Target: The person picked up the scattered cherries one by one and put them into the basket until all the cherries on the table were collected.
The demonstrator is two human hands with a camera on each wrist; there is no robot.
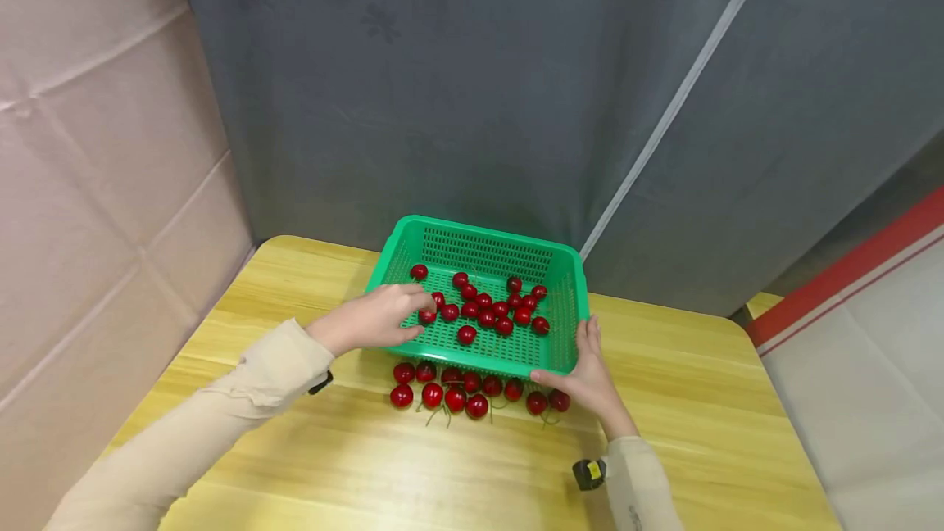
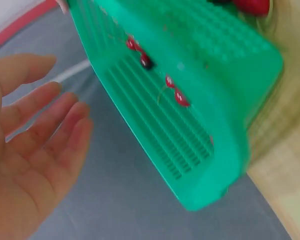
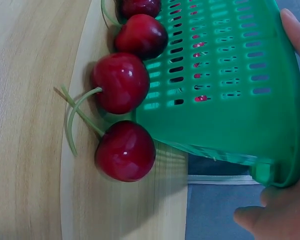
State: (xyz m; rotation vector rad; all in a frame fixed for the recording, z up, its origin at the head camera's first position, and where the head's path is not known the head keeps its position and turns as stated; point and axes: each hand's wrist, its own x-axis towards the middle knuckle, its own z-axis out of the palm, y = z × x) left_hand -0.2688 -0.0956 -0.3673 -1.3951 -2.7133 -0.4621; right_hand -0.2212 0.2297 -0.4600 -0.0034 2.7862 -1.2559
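A green plastic basket with slotted walls stands on the table, several red cherries lying spread over its floor. My left hand is over the basket's left front rim, its fingertips by the cherries at that side. In the left wrist view this hand has loosely bent fingers and an empty palm. At the right front corner, my right hand grips the basket's rim, thumb on the front edge and fingers along the right side. Cherries with green stems lie close along the basket's front wall.
The wooden table runs out to both sides and in front of the basket. A dark grey curtain hangs right behind it. Pale pink cloth covers the left side, and a white panel with a red edge stands at right.
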